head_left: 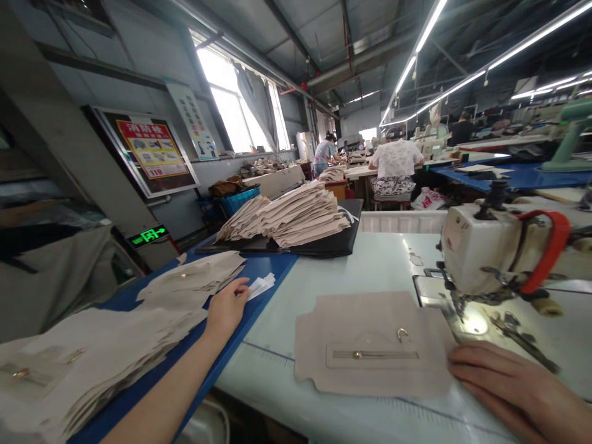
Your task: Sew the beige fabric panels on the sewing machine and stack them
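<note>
On the blue table section, my left hand (227, 307) has its fingers closed at the near end of a small bundle of white strips (261, 286). Lying flat on the pale table is a beige fabric panel (342, 320) with a zipper (383, 354) set into a stitched window and a small metal ring (402, 335) above it. My right hand (509, 376) rests with fingers stretched out at the panel's right edge. Beside that hand, a pair of dark metal scissors or snips (525, 345) lies below the sewing machine (485, 246), whose lamp is lit.
Stacks of similar beige panels (115, 345) lie left of my forearm. A bigger stack of beige pieces (300, 216) sits on a black board (328, 246) at the back. Behind the table stands a white crate (400, 222). A person in a white top (396, 160) sits farther off.
</note>
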`<control>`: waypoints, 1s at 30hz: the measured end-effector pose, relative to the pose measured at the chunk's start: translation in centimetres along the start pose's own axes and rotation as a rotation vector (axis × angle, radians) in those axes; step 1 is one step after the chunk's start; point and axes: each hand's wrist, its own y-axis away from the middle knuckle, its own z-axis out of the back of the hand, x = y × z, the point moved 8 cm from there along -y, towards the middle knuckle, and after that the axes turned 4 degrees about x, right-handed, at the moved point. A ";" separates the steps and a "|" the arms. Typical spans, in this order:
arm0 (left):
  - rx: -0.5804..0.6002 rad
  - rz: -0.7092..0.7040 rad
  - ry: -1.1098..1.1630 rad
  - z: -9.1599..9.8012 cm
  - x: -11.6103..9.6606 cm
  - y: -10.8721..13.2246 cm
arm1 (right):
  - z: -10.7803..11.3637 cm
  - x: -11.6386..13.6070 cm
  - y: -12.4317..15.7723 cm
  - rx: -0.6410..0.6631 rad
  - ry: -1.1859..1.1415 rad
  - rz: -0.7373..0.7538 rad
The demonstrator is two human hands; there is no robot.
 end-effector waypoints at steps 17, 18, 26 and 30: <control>-0.085 -0.056 0.105 1.1 0.5 -0.1 | 1.1 0.5 -1.2 -0.036 -0.078 -0.019; -0.119 -0.071 0.106 1.5 0.3 0.1 | 1.1 0.7 -1.3 -0.034 -0.072 -0.007; -0.307 -0.499 0.187 2.8 -9.2 5.4 | 1.3 1.3 -2.2 0.068 -0.191 -0.055; -0.045 -0.919 0.358 -1.4 -19.0 12.3 | 1.0 1.2 -2.2 0.104 -0.229 -0.107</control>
